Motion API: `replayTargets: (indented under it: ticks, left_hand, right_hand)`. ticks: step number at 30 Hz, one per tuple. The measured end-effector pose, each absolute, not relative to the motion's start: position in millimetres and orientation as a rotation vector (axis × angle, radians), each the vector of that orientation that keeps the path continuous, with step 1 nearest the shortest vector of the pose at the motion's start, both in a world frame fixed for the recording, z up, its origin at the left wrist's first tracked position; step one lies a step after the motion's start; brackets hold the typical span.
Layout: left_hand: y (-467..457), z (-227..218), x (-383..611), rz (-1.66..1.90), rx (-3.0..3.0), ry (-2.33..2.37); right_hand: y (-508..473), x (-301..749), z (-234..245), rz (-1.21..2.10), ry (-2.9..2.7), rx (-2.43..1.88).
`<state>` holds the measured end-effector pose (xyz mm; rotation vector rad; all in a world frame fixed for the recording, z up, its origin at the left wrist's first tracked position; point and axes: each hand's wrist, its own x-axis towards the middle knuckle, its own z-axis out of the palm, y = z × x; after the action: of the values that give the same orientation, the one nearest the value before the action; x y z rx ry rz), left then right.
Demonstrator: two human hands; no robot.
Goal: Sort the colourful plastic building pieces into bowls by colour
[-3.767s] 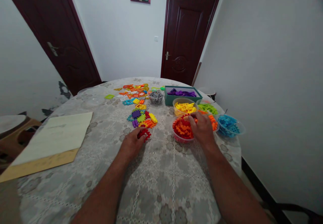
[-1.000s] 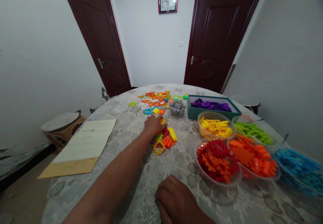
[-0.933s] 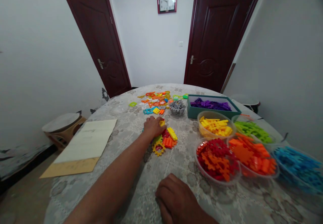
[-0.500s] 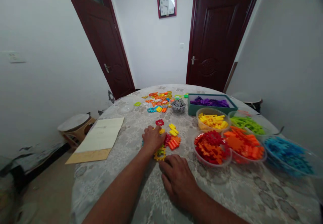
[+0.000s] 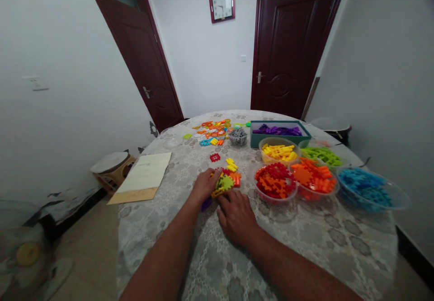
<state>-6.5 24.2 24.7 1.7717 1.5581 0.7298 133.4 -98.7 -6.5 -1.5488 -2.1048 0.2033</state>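
My left hand (image 5: pixel 204 186) is closed on a small cluster of joined plastic gear pieces (image 5: pixel 225 183), green on top with yellow and purple beneath, at the middle of the round table (image 5: pixel 305 246). My right hand (image 5: pixel 236 215) lies palm down just in front of it, fingers spread, fingertips against the cluster's yellow edge. Loose orange pieces (image 5: pixel 236 177), yellow pieces (image 5: pixel 231 164) and one red gear (image 5: pixel 214 157) lie just beyond the cluster.
Bowls of red (image 5: pixel 275 185), orange (image 5: pixel 313 179), blue (image 5: pixel 368 189), yellow (image 5: pixel 278 151) and green (image 5: pixel 322 155) pieces stand to the right. Behind are a teal box (image 5: pixel 278 131) of purple pieces, a small grey bowl (image 5: pixel 238 136) and a mixed pile (image 5: pixel 212 131). A sheet on board (image 5: pixel 144 179) lies left.
My left hand drew back from the far pile to the near cluster and closed on it. My right hand slid forward up to the cluster. The camera view pulled back.
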Motion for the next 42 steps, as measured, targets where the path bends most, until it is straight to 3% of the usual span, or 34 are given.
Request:
replayTargets:
  ticks: [12, 18, 26, 30, 42]
  left_hand:
    - [-11.7, 29.0, 11.7, 0.616, 1.962, 1.386]
    - [-16.3, 27.9, 7.2, 0.742, 1.962, 1.255]
    - [3.2, 25.7, -16.4, 1.049, 1.215, 1.03]
    - [8.3, 25.2, -33.4, 0.919, 0.886, 0.859]
    - [0.0, 32.9, -48.0, 0.551, 1.116, 0.651]
  right_hand:
    - [-88.5, 136.4, -21.2, 0.22, -2.059, -1.567]
    - [-84.7, 140.2, -22.2, 0.211, -2.054, -1.582]
    - [-81.0, 146.0, -27.6, 0.15, -1.983, -1.333]
    - [-81.6, 148.6, -25.3, 0.208, -1.853, -1.25]
    - [-93.8, 154.5, 7.9, 0.36, -1.498, -1.315]
